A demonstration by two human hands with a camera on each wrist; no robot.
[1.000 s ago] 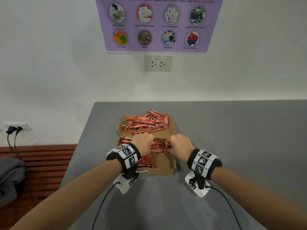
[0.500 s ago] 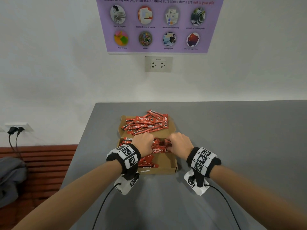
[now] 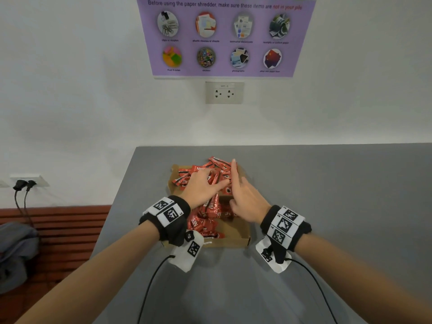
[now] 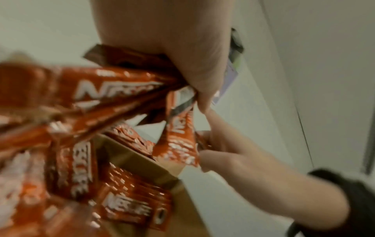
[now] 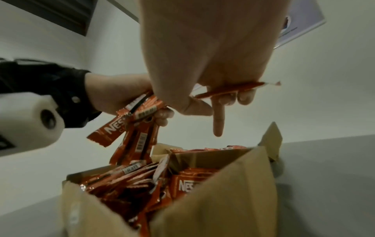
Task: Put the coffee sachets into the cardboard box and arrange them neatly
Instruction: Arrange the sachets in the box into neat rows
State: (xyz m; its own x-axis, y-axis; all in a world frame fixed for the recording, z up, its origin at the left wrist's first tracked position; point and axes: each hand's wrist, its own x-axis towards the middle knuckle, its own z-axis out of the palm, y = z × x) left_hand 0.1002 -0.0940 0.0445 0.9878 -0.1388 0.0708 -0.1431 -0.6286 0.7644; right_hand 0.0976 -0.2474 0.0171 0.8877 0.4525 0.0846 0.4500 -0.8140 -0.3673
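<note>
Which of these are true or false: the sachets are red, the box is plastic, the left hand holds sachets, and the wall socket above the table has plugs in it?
1. The coffee sachets are red. True.
2. The cardboard box is plastic. False: it is brown cardboard.
3. The left hand holds sachets. True: its fingers grip a bunch.
4. The wall socket above the table has plugs in it. False: both outlets are free.

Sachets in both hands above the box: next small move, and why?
Probably lower the left hand and lay its fanned bunch of sachets flat in the cardboard box. The bunch hangs just above the open box, and the sachets already inside lie jumbled. The right hand holds one sachet.
</note>
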